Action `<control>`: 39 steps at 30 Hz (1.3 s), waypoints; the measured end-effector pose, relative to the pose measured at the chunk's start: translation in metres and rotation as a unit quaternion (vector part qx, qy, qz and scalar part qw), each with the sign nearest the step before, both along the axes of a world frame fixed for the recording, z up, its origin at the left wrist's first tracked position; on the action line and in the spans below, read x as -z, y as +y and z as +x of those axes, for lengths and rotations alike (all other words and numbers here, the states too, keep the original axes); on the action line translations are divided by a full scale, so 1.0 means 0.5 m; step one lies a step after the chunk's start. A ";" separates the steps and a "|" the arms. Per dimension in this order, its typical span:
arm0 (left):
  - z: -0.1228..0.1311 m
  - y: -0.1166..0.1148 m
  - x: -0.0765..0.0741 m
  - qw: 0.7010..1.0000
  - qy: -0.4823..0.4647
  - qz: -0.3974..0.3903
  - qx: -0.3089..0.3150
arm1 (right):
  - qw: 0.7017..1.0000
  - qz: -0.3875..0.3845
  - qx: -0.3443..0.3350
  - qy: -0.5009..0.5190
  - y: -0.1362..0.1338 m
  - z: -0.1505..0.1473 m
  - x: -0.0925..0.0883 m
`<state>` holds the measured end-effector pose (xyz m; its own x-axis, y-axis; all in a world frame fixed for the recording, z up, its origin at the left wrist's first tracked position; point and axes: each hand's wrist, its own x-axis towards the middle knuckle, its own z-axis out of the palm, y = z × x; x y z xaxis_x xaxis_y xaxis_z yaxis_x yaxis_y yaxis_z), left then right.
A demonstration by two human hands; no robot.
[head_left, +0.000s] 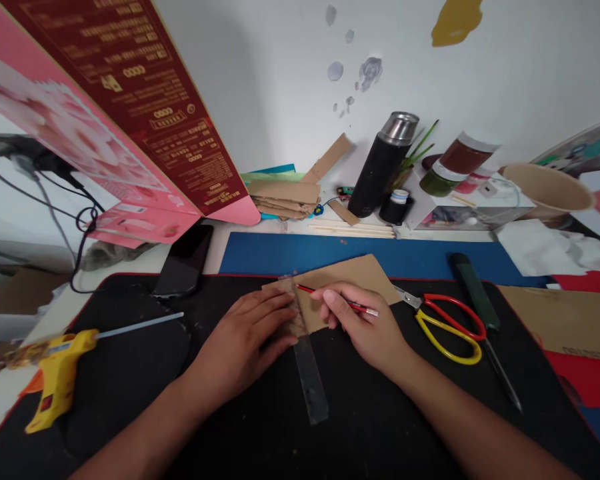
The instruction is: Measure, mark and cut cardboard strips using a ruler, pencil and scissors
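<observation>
Pressing flat, fingers spread, the left hand [250, 333] pins a clear ruler [307, 357] on brown cardboard [353, 277]. The right hand [365, 327] pinches a red pencil [337, 300], scissors [450, 327] just right.

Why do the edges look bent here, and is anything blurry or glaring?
Head view: the wide lens bows the pink box and the mat; the glue gun at the left edge is smeared; left hand, ruler, right hand and pencil at centre are sharp; light is soft, shadows faint, no harsh glare.
</observation>
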<state>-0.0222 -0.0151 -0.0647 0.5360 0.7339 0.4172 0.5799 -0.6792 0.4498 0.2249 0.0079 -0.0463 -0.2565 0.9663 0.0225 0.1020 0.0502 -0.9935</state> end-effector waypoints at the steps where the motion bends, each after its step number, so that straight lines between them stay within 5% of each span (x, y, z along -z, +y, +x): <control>1: 0.000 0.000 -0.001 1.000 -0.002 0.001 0.001 | 1.000 0.001 0.000 -0.004 0.000 0.000 0.000; 39: 0.000 0.001 -0.003 1.000 0.001 -0.003 0.002 | 0.981 0.138 -0.033 -0.133 -0.014 0.016 -0.030</control>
<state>-0.0221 -0.0144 -0.0634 0.5392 0.7348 0.4114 0.5785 -0.6782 0.4532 0.2327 0.0008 -0.0316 -0.3496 0.9142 0.2050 0.3430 0.3285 -0.8800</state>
